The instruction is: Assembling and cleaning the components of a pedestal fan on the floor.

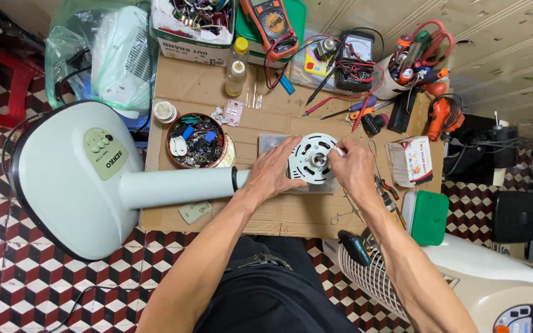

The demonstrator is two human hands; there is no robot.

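Pinching a small white part (339,150), the right hand (351,168) could drop it if the fan motor (313,158), steadied by the spread left hand (274,171), is jolted.

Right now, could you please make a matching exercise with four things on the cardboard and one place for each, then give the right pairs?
Things:
1. motor plate
2. round tin
3. green box
4. multimeter

Places:
A. at the far edge, on a green lid
B. between the left hand and right hand
C. at the right edge, beside a white carton
D. left of the left hand, just behind the fan pole

Pairs: 1-B, 2-D, 3-C, 4-A
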